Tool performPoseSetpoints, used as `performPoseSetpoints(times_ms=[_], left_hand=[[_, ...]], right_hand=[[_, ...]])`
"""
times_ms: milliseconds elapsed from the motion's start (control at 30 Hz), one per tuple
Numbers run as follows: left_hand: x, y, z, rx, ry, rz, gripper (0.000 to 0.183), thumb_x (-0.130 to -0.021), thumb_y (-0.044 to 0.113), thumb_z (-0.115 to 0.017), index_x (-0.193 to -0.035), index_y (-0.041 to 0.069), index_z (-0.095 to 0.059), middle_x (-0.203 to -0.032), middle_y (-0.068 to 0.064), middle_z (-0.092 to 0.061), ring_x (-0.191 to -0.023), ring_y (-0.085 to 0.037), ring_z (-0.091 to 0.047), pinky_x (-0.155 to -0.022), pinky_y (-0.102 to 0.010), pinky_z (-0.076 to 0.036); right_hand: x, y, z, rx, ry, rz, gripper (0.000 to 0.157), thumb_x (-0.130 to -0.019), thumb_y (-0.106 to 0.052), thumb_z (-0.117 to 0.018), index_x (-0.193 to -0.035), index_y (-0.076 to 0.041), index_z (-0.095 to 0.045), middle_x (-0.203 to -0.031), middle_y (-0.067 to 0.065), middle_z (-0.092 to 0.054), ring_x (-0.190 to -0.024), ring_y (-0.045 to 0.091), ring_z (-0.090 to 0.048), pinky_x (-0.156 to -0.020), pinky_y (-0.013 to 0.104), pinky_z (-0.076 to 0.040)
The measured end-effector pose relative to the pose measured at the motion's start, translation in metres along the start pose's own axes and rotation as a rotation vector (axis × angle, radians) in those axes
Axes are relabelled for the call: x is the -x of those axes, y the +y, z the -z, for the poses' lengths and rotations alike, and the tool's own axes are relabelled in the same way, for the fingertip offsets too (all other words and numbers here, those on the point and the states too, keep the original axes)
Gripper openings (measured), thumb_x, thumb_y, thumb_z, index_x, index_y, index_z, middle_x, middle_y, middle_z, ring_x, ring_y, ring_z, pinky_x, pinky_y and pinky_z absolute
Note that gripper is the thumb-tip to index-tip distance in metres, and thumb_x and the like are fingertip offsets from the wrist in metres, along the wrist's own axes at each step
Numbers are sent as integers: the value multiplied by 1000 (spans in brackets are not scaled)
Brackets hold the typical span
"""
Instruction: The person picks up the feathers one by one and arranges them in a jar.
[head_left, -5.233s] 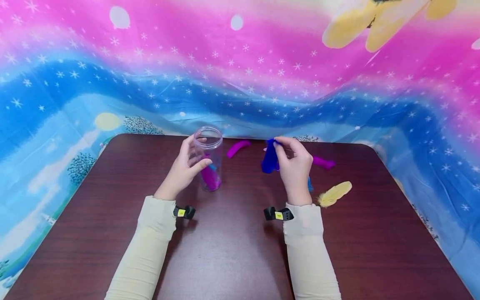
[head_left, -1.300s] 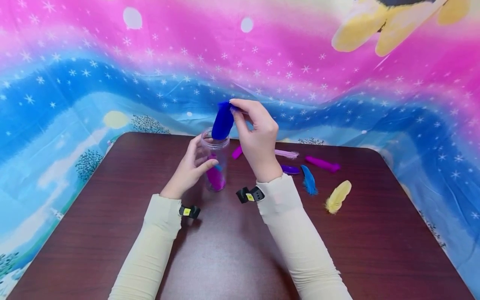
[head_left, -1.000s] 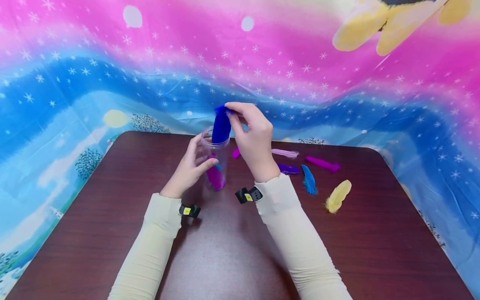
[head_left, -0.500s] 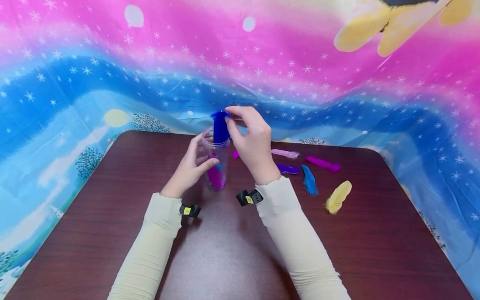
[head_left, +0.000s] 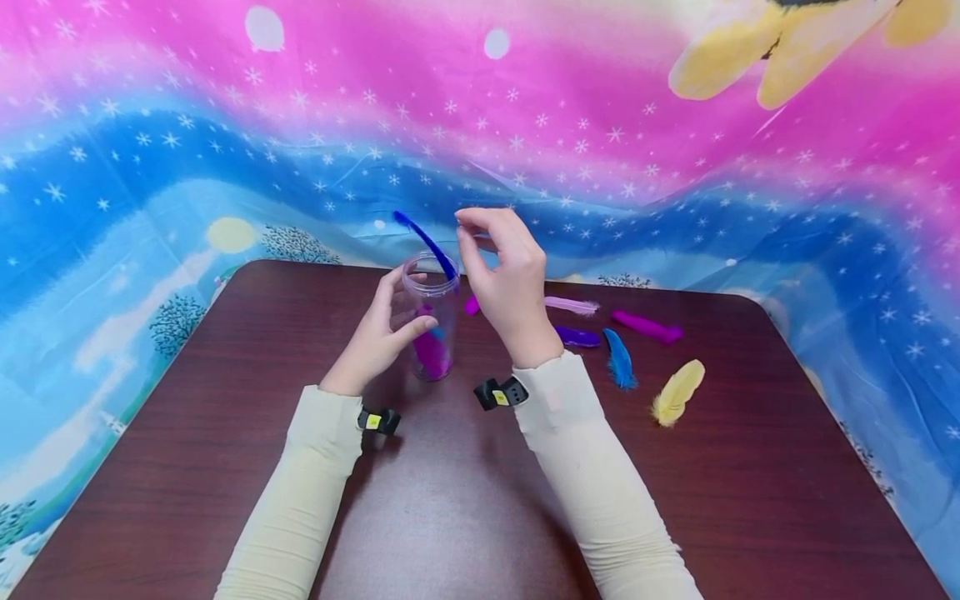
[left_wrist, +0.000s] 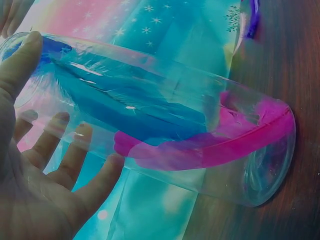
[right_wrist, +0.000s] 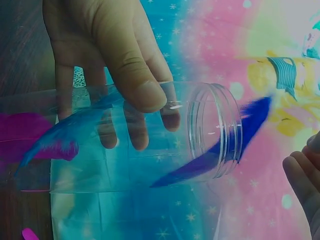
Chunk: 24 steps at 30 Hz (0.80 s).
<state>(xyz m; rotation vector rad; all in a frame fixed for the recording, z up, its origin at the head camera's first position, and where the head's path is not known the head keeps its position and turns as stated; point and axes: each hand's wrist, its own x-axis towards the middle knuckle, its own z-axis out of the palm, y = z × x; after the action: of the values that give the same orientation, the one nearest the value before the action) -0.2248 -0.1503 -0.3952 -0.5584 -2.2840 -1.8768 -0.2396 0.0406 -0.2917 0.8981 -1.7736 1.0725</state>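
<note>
My left hand (head_left: 375, 337) grips a clear plastic jar (head_left: 431, 290) standing upright on the table, thumb in front and fingers round the far side. A dark blue feather (head_left: 426, 240) leans in the jar's mouth, its lower part inside and its upper end poking out to the left. Lower in the jar lie a magenta feather (left_wrist: 215, 152) and a lighter blue feather (left_wrist: 135, 117). Just right of the mouth, my right hand (head_left: 510, 275) is apart from the dark blue feather, with nothing between its slightly parted thumb and forefinger.
Right of the jar lie a pale pink feather (head_left: 572, 306), a purple feather (head_left: 577, 337), a magenta feather (head_left: 647, 327), a blue feather (head_left: 619, 358) and a yellow feather (head_left: 678, 393). Another magenta feather (head_left: 471, 306) is partly hidden by my right hand. A printed cloth (head_left: 360, 192) hangs behind the table.
My right hand carried the dark blue feather left to the jar, lowered it into the mouth and let it go. The feather has tipped left. My left hand keeps its grip.
</note>
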Motion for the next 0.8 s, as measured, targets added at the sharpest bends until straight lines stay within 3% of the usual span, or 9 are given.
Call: performPoseSetpoints(times_ms=[167,567,800], left_hand=[[0,-1,1,-15,-1,23,82,-97,8,-69,-160,20,-18,-150,-18,-41,-137,-37,-46,-114,-53,-39],[-1,-3,1,-10,0,-19,79,-96,12,-71,-159,21,-23,-147,-14,-44,-131,-33,-51,-112,-52,-41],[-1,-2,1,-14,3,-30,79,-96,11,-71,-158,21,-23,-150,-11,-44,-133,-33,-50,-112,-52,-42]], right_hand=[[2,2,0,4,-16,-16,14,-97,-2,-67,-109,4,-70,-103,16,-69,-95,25,-69,-87,24,-57],[4,5,-1,7,-64,-65,15,-98,-2,-64,-111,4,-70,-105,16,-69,-96,24,-68,-89,24,-57],[13,12,5,24,-85,-112,16,-98,-2,-65,-112,3,-71,-106,15,-69,-97,24,-68,-87,30,-59]])
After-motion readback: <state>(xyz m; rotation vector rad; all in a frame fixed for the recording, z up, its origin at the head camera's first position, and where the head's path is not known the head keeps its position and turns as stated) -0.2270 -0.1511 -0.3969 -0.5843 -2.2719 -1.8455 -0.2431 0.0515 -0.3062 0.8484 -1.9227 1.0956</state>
